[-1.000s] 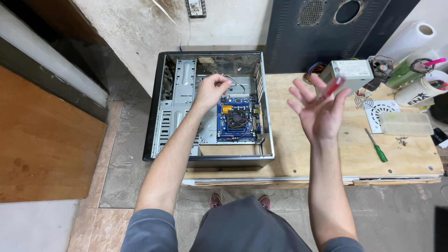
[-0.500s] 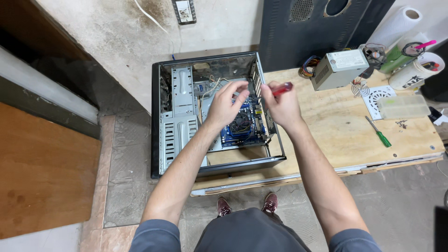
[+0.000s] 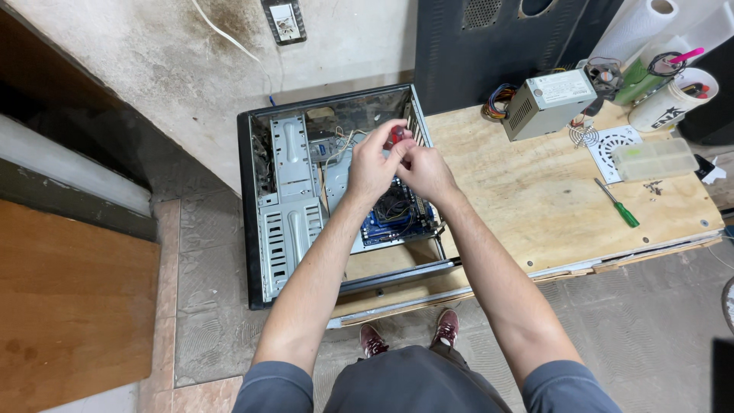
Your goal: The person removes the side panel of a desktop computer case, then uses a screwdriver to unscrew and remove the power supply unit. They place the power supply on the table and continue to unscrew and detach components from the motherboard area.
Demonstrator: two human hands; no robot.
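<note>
Your left hand (image 3: pixel 372 162) and right hand (image 3: pixel 425 171) meet over the open computer case (image 3: pixel 287 200) at the table's (image 3: pixel 535 199) left edge, both closed around a red-handled screwdriver (image 3: pixel 395 137), steadying it above the motherboard (image 3: pixel 390 222).

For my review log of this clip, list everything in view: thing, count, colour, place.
computer case: one, black and grey, open, at the board's left end
circuit board: one, blue, inside the case
screwdriver: one, red handle, between both hands
wooden board: one, pale, under the case
power supply: one, grey, far side of board
green screwdriver: one, right of board
plastic box: one, clear, right end
paper roll: one, white, top right
black panel: one, against the wall
left hand: on the red handle
right hand: beside it, over the case
</note>
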